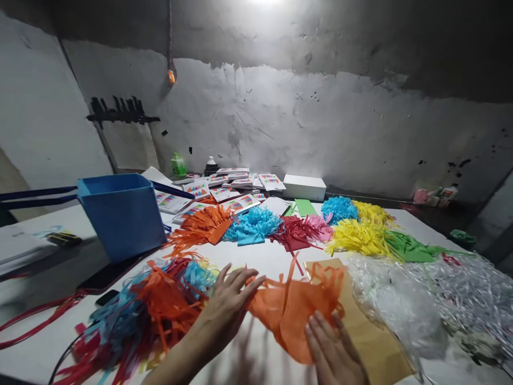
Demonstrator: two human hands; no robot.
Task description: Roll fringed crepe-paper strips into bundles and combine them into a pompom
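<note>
In the middle of the table is an orange tissue-paper piece (296, 315) with a fringed edge, partly folded and lifted. My left hand (232, 294) is at its left side, fingers outstretched and a little apart, the fingertips by the paper's edge. Flat fingers of my right hand (332, 345) lie against the lower right part of the same paper. Under and beside it on the right is a sheet of brown paper (368, 331). To the left of my left hand lies a heap of mixed fringed tissue (168, 299) in orange, blue, red and yellow.
Behind my hands runs a row of fringed tissue bundles: orange (204, 227), blue (254, 222), red (295, 231), yellow (360, 238) and green (409, 247). A blue box (120, 219) stands left. Printed packets (240, 203) pile at the back; clear plastic (404, 305) lies right.
</note>
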